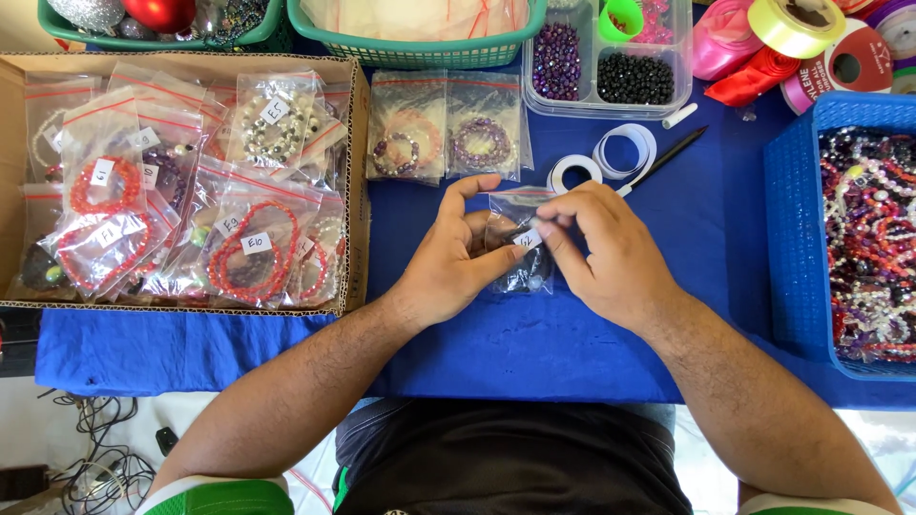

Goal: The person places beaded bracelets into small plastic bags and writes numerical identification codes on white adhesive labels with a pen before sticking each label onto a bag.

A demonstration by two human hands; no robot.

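Observation:
A small clear zip bag (520,215) with dark beads inside is held over the blue tablecloth (534,353) by both hands. My left hand (448,262) grips its left side, thumb up along the top edge. My right hand (606,248) pinches a small white label (528,239) against the bag's front. Two more clear bags with purple bead bracelets (448,138) lie just beyond the hands. A white tape roll (574,172) and a black pen (668,157) sit behind my right hand.
A cardboard box (355,172) at left holds several labelled bags of red and mixed bracelets. A blue basket (797,238) of loose beads stands at right. Behind are a clear bead organiser (611,72), green baskets (420,48) and ribbon rolls (792,38).

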